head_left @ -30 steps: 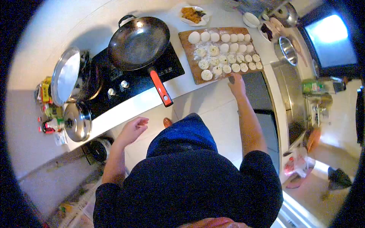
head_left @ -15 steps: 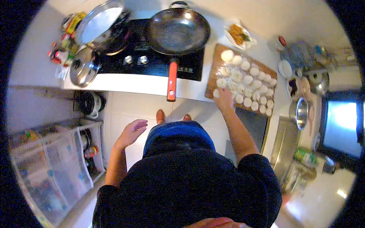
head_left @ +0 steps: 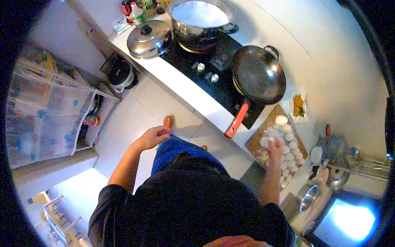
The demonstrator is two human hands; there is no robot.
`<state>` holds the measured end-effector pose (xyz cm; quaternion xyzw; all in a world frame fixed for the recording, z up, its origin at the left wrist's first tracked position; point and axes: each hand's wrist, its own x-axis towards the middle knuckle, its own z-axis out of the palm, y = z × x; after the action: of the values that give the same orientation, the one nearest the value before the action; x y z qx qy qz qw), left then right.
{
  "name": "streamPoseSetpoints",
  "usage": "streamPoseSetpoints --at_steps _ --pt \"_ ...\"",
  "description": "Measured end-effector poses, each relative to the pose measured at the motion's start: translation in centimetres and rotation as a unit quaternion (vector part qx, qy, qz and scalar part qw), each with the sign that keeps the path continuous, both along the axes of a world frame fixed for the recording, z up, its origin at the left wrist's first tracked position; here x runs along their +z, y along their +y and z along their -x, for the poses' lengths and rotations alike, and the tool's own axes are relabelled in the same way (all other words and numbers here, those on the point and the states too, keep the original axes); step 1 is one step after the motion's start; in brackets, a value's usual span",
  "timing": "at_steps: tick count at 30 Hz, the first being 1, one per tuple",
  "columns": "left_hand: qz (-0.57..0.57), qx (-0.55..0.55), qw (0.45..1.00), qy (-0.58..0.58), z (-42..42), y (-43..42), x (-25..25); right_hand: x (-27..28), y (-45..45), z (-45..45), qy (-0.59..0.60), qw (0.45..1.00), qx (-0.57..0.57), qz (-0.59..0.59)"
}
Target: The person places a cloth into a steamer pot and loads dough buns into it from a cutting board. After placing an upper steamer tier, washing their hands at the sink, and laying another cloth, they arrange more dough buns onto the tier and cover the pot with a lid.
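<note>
My right hand (head_left: 275, 151) is over the wooden board (head_left: 261, 132), among rounds of white dough (head_left: 281, 120) laid out in rows. Its fingers point down at the floury left part of the board and are smeared by motion, so whether they grip a dough piece is unclear. Away from the counter, my left hand (head_left: 155, 138) hangs in front of my body over the floor. It is empty, with its fingers loosely bent and a little apart.
A wok (head_left: 259, 74) with a red handle (head_left: 237, 120) sits on the black stove beside the board. Left of it are a steel pot (head_left: 197, 35) and a lid (head_left: 149, 40). A plate of food (head_left: 297, 108) stands behind the board, a steel bowl (head_left: 309, 198) at the right.
The head view has turned, so the counter now slants down to the right. My right hand has shifted from the board's front edge to farther over it. My left hand's fingers have curled more.
</note>
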<state>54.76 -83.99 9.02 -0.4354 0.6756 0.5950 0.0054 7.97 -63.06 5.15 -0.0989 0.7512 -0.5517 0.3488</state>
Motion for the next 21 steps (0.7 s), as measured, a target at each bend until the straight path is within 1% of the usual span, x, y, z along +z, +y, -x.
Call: streamPoseSetpoints --at_steps 1,3,4,5,6,7,9,11,14,15,17,19,21 --pt "-0.001 0.005 1.0 0.006 -0.8 -1.1 -1.2 1.4 -1.7 1.4 0.037 0.999 0.008 0.029" --pt "-0.016 0.031 0.996 0.078 -2.2 -3.9 -3.4 6.4 -8.4 2.3 0.191 0.973 0.097 0.087" --pt "-0.024 0.042 0.992 0.114 -2.9 -5.6 -4.3 10.1 -12.8 0.7 0.218 0.963 0.133 0.081" --pt "-0.036 0.042 0.992 0.114 -3.5 -7.4 -4.7 13.8 -17.9 -1.7 0.243 0.952 0.168 0.074" --pt "-0.046 0.041 0.992 0.113 -4.0 -9.4 -4.6 16.7 -22.7 -4.1 0.226 0.948 0.205 0.084" --pt "-0.055 0.039 0.991 0.112 -4.5 -12.0 -4.6 18.3 -27.7 -6.1 0.21 0.943 0.241 0.095" --pt "-0.026 0.027 0.994 0.103 -6.6 -17.0 -4.6 18.7 -37.7 -8.4 0.251 0.915 0.304 0.088" --pt "-0.003 0.035 0.996 0.085 -9.0 -20.8 -4.0 18.6 -46.9 -11.3 0.249 0.894 0.368 0.064" --pt "0.023 0.085 0.995 0.049 -12.7 -25.7 -3.5 14.5 -58.3 -12.6 0.289 0.864 0.412 0.008" --pt "0.021 0.103 0.994 0.034 -13.9 -26.8 -3.9 13.3 -61.0 -12.9 0.301 0.856 0.419 -0.021" --pt "0.011 0.137 0.99 0.02 -15.8 -28.5 -4.4 10.2 -65.6 -12.0 0.351 0.825 0.436 -0.078" --pt "-0.01 0.169 0.985 0.019 -17.1 -29.0 -4.6 7.3 -68.2 -10.9 0.386 0.794 0.454 -0.119" --pt "-0.033 0.176 0.984 -0.009 -17.8 -29.5 -5.1 5.8 -69.8 -10.6 0.41 0.767 0.472 -0.145"
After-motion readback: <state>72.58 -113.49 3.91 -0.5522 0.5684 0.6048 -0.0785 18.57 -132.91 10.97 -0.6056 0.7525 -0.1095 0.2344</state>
